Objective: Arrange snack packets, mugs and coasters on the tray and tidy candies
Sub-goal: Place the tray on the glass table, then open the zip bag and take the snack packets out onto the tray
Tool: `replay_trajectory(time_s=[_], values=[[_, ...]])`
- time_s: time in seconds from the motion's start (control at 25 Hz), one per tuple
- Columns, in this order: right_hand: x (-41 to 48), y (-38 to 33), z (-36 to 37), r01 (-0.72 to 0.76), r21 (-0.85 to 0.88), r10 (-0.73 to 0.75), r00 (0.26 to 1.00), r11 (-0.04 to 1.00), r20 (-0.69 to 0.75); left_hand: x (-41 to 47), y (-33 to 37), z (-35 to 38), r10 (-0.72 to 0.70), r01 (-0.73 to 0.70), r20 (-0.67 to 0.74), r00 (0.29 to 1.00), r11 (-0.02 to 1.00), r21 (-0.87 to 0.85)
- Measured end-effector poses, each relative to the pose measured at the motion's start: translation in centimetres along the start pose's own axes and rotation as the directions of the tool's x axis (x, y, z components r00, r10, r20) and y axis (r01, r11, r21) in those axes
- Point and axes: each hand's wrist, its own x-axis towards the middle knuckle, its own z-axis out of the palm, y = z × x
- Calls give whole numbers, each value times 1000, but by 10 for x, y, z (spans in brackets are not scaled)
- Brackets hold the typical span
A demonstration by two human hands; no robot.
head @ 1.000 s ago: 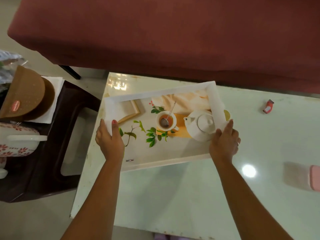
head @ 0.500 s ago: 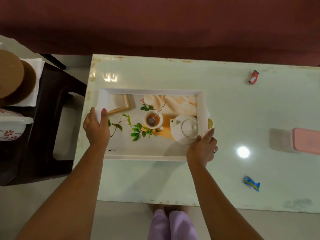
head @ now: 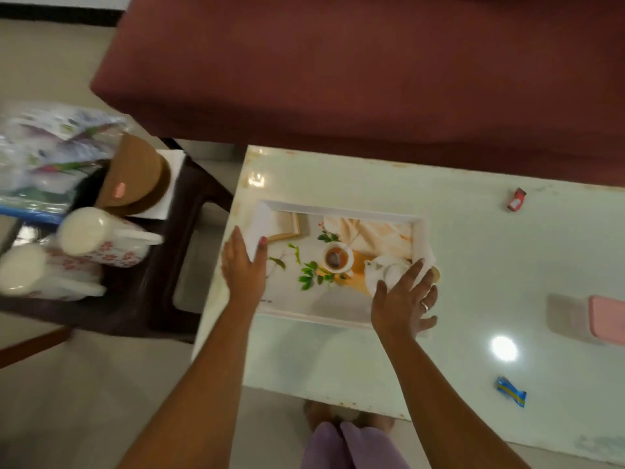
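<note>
Pale glossy table (head: 473, 265) carries printed tray (head: 338, 211) near its left end. Left hand (head: 243, 269) spread flat at tray's left rim; right hand (head: 402, 299) splayed over right rim, gripping nothing. Mugs (head: 98, 238) left of tray on dark stool (head: 162, 292)

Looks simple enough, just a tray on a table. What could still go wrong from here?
The tray lies close to the table's left edge, beside the left hand, so a nudge that way might push it over the edge. The two mugs lie on their sides on the dark stool and could roll when picked up. The blue candy lies near the table's front edge, where a passing arm might sweep it off.
</note>
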Motion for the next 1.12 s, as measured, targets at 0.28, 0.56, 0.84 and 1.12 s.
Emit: replay_trajectory(time_s=[0.28,0.56,0.84,1.12], values=[[-139,-121,-66,570,48,-570,809,820,139,-66,77,-168,4,-131,-284,959,894,-429],[-202,-244,-95,798,28,-765,567,602,305,-32,44,-313,-90,69,-205,975,991,-110],[-226,-385,-7,842,-80,-754,517,534,405,77,-26,-384,-342,333,36,939,880,-338],[-260,-472,116,934,-206,-663,352,290,661,153,-92,-428,-579,605,216,786,649,-462]])
